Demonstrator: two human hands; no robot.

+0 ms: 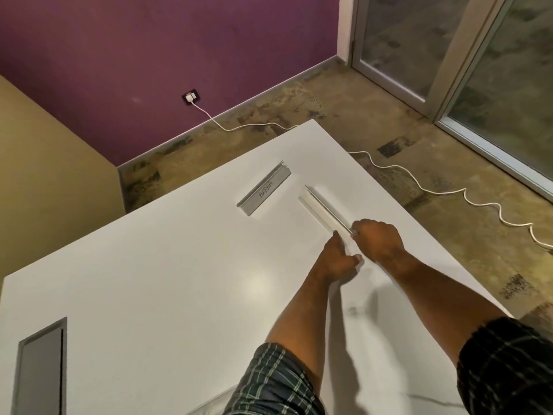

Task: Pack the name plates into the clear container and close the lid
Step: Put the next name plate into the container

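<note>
A grey metal name plate (264, 189) with "ALPHA" handwritten on it lies flat on the white table (167, 280), far from me. To its right a second long white name plate (321, 209) lies on the table, one end pointing away. My right hand (378, 241) grips the near end of that plate from the right. My left hand (339, 259) pinches the same end from the left, thumb and finger around it. No clear container is in view.
A grey rectangular cover (42, 366) is set into the table at the near left. A white cable (419, 187) runs from a wall socket (191, 97) across the floor past the table's far corner. Glass doors (449, 55) stand at the right.
</note>
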